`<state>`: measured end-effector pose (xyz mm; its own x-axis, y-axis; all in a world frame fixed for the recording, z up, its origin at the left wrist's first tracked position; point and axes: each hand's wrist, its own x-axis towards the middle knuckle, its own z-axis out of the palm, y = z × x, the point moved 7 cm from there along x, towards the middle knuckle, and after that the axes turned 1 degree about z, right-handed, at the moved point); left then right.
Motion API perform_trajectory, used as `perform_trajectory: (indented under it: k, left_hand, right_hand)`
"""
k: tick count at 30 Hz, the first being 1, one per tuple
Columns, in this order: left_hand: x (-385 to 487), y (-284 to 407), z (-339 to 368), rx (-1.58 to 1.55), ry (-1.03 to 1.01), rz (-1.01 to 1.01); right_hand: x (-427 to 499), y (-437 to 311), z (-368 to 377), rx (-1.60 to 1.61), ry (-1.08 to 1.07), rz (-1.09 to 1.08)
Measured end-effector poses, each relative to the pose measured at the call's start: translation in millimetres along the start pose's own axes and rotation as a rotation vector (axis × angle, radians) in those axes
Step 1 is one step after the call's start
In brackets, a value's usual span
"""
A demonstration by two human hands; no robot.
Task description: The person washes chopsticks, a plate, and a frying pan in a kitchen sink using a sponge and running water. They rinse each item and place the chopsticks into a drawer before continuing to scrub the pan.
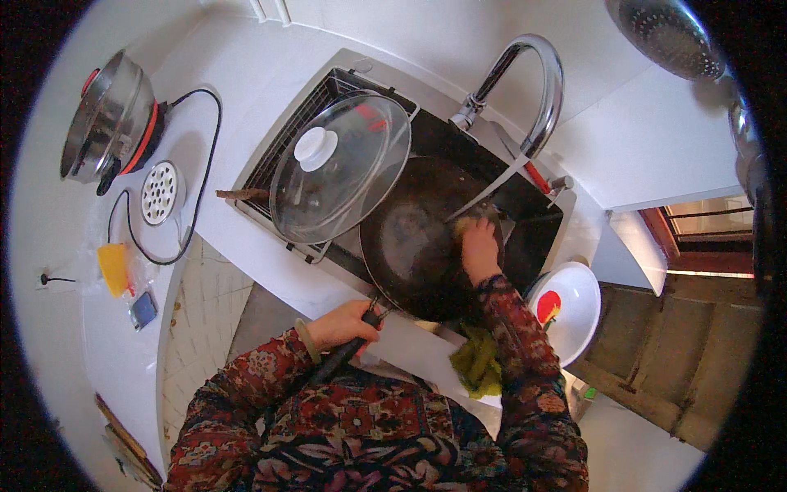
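Observation:
A dark frying pan [403, 246] is tilted over the black sink [529, 240]. My left hand [344, 329] grips its black handle [338, 357] at the near side. Inside the pan, at its right, my right hand [481, 249] presses a small yellowish scrubber [464, 226], mostly hidden under the fingers, to the metal. Water [489, 190] streams from the chrome faucet [550, 92] into the pan just beside those fingers. Left of the pan, a glass lid [350, 190] with a white knob rests over a wire rack [264, 163] in the sink.
A green cloth [476, 363] hangs at the counter edge beneath my right forearm. At right stands a white bowl [575, 313]. On the left counter are a lidded electric pot [114, 123], a black cord [215, 147], a perforated white round holder [161, 194] and a yellow item [114, 267].

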<state>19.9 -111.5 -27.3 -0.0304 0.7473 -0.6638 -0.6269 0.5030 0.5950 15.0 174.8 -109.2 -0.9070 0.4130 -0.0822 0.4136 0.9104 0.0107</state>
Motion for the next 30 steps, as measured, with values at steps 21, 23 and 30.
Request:
perform_trajectory:
  k: [21, 23, 30]
  left_hand:
    - [0.6, 0.5, 4.3, 0.058, 0.060, -0.031]
    - [4.6, -2.1, 4.9, 0.091, 0.033, -0.009]
    - [4.0, -4.5, 1.2, 0.140, 0.069, -0.034]
  right_hand:
    - [13.8, -5.5, -0.7, 0.162, 0.048, 0.149]
    - [40.3, -2.1, 15.0, 0.175, 0.238, 0.230]
    - [39.9, -130.5, -11.6, 1.108, -0.107, -0.372]
